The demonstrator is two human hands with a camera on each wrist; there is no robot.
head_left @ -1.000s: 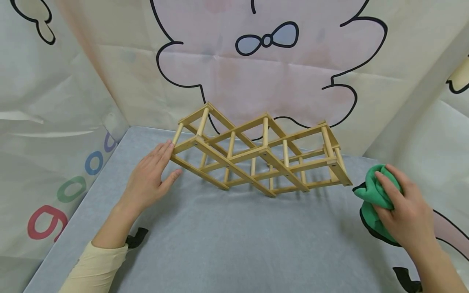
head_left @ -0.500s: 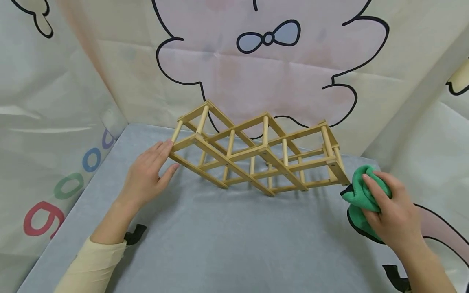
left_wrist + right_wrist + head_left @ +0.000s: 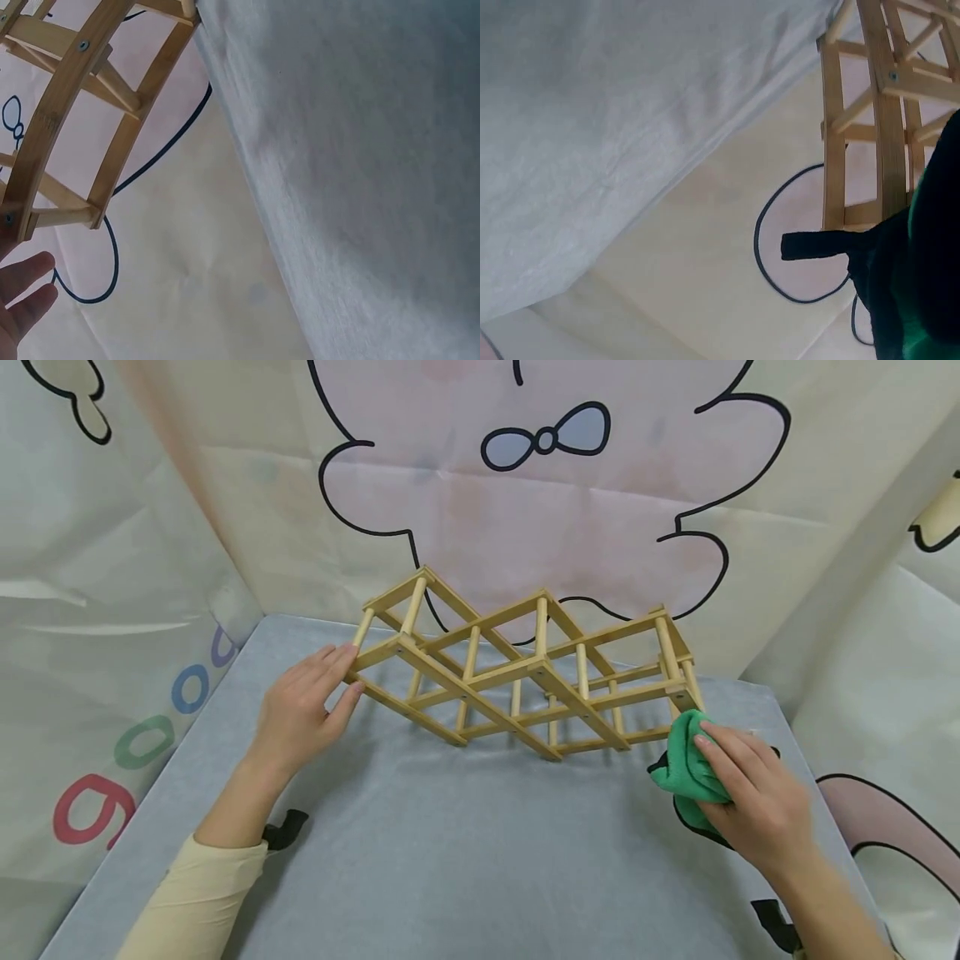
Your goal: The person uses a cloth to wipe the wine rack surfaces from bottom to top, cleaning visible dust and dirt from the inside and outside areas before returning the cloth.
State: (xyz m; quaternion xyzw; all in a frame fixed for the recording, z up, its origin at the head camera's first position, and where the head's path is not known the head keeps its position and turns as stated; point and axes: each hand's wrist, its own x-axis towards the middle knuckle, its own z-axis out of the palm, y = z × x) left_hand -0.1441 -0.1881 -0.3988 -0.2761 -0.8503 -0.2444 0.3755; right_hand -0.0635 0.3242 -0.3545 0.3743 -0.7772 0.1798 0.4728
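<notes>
A light wooden lattice rack point(image 3: 525, 672) of crossed slats and round dowels stands zigzag on the table in the head view. At its left end my left hand point(image 3: 300, 706) rests with straight fingers against the frame, thumb spread apart. My right hand point(image 3: 757, 802) grips a bunched green cloth point(image 3: 693, 760) with dark edging, which covers the rack's lower right corner. In the left wrist view, fingertips point(image 3: 34, 270) show just below the rack's end point(image 3: 56, 210). The right wrist view has the cloth's dark edge and strap point(image 3: 821, 244) overlapping the rack's slats point(image 3: 889, 142).
A pale blue cloth covers the table point(image 3: 480, 860). Printed fabric walls enclose it at the back point(image 3: 750, 568) and both sides. Black straps point(image 3: 285, 829) hang by both wrists.
My right hand has moved left with the green cloth, from beside the rack onto its right end. My left hand stays at the left end, and the rack keeps its place.
</notes>
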